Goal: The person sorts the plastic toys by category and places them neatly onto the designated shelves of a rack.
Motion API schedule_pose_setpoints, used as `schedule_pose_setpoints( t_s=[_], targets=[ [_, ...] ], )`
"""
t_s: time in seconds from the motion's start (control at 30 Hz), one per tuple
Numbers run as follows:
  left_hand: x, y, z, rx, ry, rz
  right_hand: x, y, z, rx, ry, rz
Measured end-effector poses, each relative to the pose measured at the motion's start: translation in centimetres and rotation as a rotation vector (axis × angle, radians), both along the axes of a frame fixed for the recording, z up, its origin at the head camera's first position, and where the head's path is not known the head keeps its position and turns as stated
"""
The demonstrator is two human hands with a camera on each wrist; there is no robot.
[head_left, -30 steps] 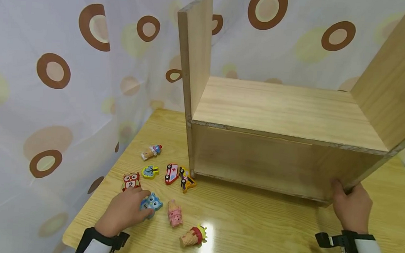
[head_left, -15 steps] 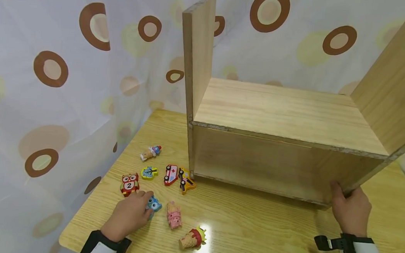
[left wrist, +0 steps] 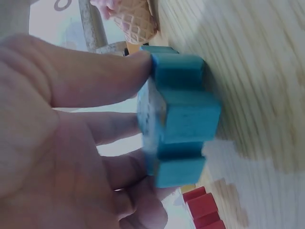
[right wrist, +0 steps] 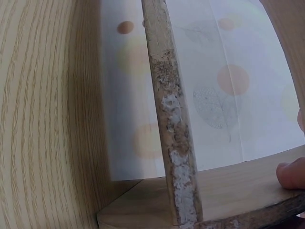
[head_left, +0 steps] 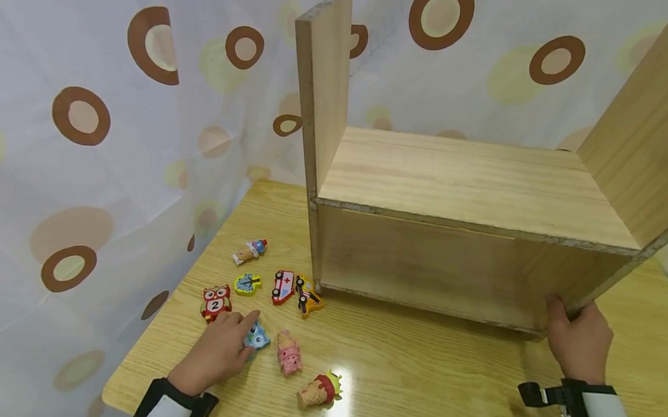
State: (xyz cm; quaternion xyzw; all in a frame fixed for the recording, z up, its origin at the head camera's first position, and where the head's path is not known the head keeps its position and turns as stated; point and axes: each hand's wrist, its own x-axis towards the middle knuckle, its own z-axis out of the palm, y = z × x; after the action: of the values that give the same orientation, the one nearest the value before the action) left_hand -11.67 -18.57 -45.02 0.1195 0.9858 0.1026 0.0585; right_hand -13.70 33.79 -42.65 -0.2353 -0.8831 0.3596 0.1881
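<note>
My left hand (head_left: 214,354) is over a blue owl block (head_left: 257,336) at the table's left side, thumb at one edge and fingers at the other. The left wrist view shows the thumb pressed against the block (left wrist: 186,114), which sits close over the wood. A red owl block (head_left: 216,302) with a 2 lies just beyond these fingers. On the right, my right hand (head_left: 578,344) grips the lower side panel of a wooden shelf unit (head_left: 479,179). In the right wrist view only the thumb (right wrist: 291,174) and a bit of finger show at the panel.
Near the unit's left foot lie an ambulance block (head_left: 283,287) and a yellow vehicle block (head_left: 308,297). A tree block (head_left: 247,283) and a blue-topped ice-cream figure (head_left: 249,252) lie farther left. Pink (head_left: 289,354) and red-yellow ice-cream figures (head_left: 320,389) lie in front. A patterned curtain hangs behind.
My left hand has shifted slightly right over the blue owl block, and its index finger now stretches out along the block's far side. The right hand keeps its grip on the shelf unit.
</note>
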Motion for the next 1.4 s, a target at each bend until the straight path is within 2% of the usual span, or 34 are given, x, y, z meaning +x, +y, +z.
schedule_pose_setpoints(
  t_s=[0.13,0.23,0.43,0.5,0.57,0.7,0.87,1.03,1.1,1.2,1.3,1.4],
  targets=[
    [0.1,0.1,0.0,-0.046,0.074,-0.021,0.0,-0.1,0.1,-0.014,-0.009,-0.001],
    [0.2,0.2,0.2,-0.042,0.091,-0.014,0.0,-0.1,0.1,-0.026,-0.015,0.002],
    [0.6,0.2,1.4,0.042,0.055,0.042,-0.2,0.0,0.0,-0.015,-0.027,-0.002],
    [0.7,0.3,2.0,0.074,0.081,0.048,-0.1,0.0,-0.1,-0.008,-0.026,-0.001],
    [0.9,0.5,2.6,0.103,0.138,0.037,-0.1,0.0,-0.2,0.001,-0.013,0.003],
    [0.9,1.4,4.2,0.150,0.286,-0.025,0.0,0.0,-0.3,0.016,0.016,0.008],
    [0.6,3.5,6.9,0.265,0.390,-0.141,0.1,0.0,-0.3,0.027,0.031,0.015],
    [-0.2,5.7,9.0,0.309,0.486,-0.267,0.0,0.0,0.0,0.041,0.041,0.027],
    [-0.8,6.7,9.7,0.330,0.486,-0.311,-0.1,-0.1,0.1,0.036,0.037,0.028],
    [-2.3,8.3,10.1,0.398,0.438,-0.359,-0.2,-0.1,0.3,0.018,0.021,0.029],
    [-3.9,9.9,10.0,0.452,0.374,-0.377,-0.1,0.0,0.3,0.006,0.014,0.027],
    [-5.0,11.2,9.6,0.463,0.327,-0.378,0.1,0.2,0.2,0.014,-0.004,0.012]
  ],
)
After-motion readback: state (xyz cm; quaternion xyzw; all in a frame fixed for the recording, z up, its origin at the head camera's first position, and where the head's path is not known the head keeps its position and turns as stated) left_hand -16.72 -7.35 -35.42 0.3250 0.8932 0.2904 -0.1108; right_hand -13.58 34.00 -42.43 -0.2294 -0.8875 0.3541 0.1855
